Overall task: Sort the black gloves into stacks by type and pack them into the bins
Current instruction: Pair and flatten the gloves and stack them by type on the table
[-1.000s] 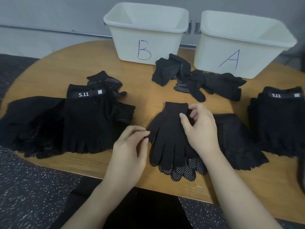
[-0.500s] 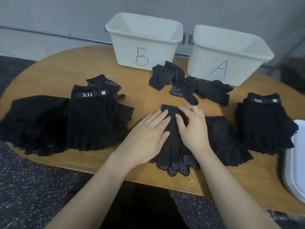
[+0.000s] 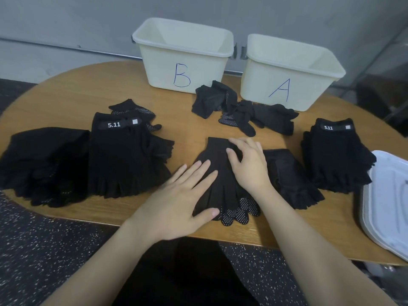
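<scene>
Far out past the left hand's [image 3: 176, 204] little finger, a dark heap of gloves [image 3: 42, 164] lies at the table's [image 3: 66, 89] left rim, its fringe just short of the near edge. Just beside it sits the 5.11 fingerless stack [image 3: 123, 155], with a dotted glove [image 3: 136, 110] poking out behind. A strip of bare wood separates that stack from the left fingers [image 3: 198, 171], which lie straight and spread, flat on the full-finger glove stack [image 3: 218, 184] and gripping nothing. The right hand [image 3: 249, 166] presses the same stack nearer its cuff, fingertips bent down onto the cloth; whether they pinch it I cannot tell. Dotted fingertips of that stack reach almost to the near table edge. Beyond the fingertips, open wood runs to a loose glove pile [image 3: 242, 113] in front of bin B [image 3: 183, 62] and bin A [image 3: 289, 78]. Beside the right wrist lies a plain fingerless stack [image 3: 289, 175], then another 5.11 stack [image 3: 335, 155], touching a white lid [image 3: 388, 206] that overhangs the right rim.
</scene>
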`<state>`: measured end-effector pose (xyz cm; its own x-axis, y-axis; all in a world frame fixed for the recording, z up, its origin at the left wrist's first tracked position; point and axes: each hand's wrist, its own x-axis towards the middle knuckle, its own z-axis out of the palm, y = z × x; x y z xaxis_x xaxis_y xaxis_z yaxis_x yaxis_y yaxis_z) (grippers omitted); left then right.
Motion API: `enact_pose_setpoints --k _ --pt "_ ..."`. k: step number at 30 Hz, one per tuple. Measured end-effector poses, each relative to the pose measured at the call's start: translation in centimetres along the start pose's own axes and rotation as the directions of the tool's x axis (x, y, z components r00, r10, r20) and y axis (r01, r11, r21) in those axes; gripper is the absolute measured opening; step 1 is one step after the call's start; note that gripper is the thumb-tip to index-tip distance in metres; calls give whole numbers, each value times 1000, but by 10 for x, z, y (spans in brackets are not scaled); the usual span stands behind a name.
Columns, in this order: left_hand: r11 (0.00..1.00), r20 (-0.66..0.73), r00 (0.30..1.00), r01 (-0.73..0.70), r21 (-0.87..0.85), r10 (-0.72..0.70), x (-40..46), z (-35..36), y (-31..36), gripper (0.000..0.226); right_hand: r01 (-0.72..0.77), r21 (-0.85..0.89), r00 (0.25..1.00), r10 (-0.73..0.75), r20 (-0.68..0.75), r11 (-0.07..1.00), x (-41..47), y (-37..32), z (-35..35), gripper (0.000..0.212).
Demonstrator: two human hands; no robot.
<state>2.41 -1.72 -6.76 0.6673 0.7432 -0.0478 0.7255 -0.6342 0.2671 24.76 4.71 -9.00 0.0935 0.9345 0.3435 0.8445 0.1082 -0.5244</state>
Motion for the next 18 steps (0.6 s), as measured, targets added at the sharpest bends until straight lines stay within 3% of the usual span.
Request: enact_pose_setpoints --k 8,14,18 --pt "994 -159 987 -17 -112 -1 43 -12 13 60 -21 44 996 17 88 999 2 1 -8 33" --pt "995 -138 987 -89 -45 82 45 1 11 64 -9 102 961 -20 275 995 11 8 -27 36" --pt "982 -120 976 -187 -17 184 30 4 11 54 71 120 969 -97 226 990 10 15 -25 38"
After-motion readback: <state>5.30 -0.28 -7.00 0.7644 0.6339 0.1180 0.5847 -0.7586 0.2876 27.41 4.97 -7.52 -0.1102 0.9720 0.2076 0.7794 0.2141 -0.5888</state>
